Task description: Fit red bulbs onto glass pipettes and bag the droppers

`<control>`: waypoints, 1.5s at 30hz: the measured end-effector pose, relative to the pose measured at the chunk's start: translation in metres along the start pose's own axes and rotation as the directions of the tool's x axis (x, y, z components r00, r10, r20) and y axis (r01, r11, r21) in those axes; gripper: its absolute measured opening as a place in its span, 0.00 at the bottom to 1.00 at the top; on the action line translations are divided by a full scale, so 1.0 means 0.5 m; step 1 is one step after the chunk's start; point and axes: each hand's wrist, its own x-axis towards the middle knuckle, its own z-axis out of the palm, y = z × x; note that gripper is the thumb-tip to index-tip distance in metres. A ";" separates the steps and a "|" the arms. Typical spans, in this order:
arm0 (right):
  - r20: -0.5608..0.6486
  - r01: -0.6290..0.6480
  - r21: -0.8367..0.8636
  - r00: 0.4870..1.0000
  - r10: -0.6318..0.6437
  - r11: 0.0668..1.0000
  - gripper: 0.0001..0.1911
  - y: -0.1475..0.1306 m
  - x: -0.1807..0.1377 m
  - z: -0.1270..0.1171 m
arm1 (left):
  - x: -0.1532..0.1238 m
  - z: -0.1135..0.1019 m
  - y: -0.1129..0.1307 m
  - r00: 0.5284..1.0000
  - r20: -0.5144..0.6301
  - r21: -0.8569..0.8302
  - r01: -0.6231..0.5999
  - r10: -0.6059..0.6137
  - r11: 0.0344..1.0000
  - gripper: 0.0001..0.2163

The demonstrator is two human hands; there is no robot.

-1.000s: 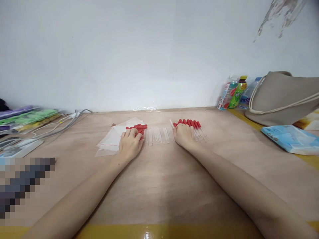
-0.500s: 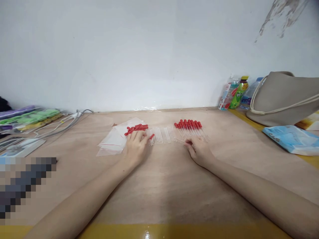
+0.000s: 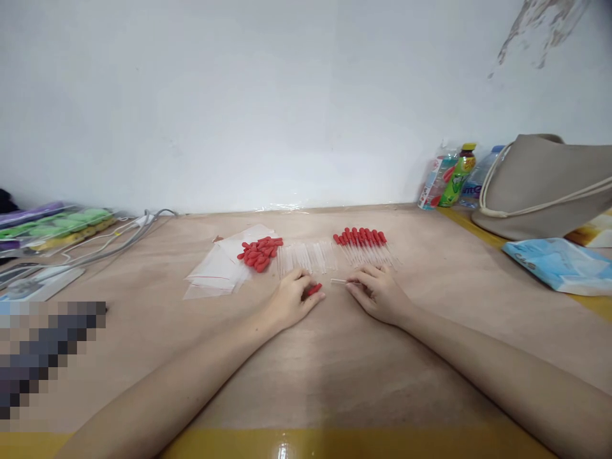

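Note:
My left hand (image 3: 295, 298) is closed, with a red rubber dropper bulb (image 3: 314, 289) between thumb and fingers. Facing it, my right hand (image 3: 377, 290) pinches a thin clear dropper tube (image 3: 338, 281), whose free end points left toward the bulb. A small gap separates bulb and tube. Behind my left hand lies a heap of loose red bulbs (image 3: 261, 253). Beside the heap, several clear tubes (image 3: 306, 256) are spread in a row. Beyond my right hand lie several droppers (image 3: 361, 238), red bulbs fitted on clear tubes, side by side with the bulbs toward the wall.
Clear plastic bags (image 3: 215, 271) lie under the bulb heap. At the right stand bottles (image 3: 458, 176), a grey bag (image 3: 540, 185) and a blue packet (image 3: 559, 264). Cables (image 3: 129, 239), a power strip (image 3: 52, 287) and wrapped green and purple items (image 3: 62, 226) occupy the left.
My left hand has moved right and nearer to me, carrying a red bulb away from the heap. My right hand has drawn the tube slightly nearer to me, clear of the row.

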 end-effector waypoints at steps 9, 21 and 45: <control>-0.009 0.040 0.000 0.999 -0.040 0.999 0.08 -0.020 0.002 0.006 | -0.002 -0.006 0.018 0.996 -0.042 -0.114 0.074 -0.080 0.991 0.07; 0.044 0.091 0.178 0.994 -0.101 0.980 0.09 -0.019 0.006 0.007 | -0.007 -0.013 0.020 0.997 0.071 -0.242 0.054 -0.037 0.969 0.07; 0.165 0.214 -0.089 0.966 -0.198 0.973 0.13 -0.048 0.023 0.014 | -0.018 -0.003 0.012 0.984 0.060 -0.135 -0.161 0.170 0.978 0.08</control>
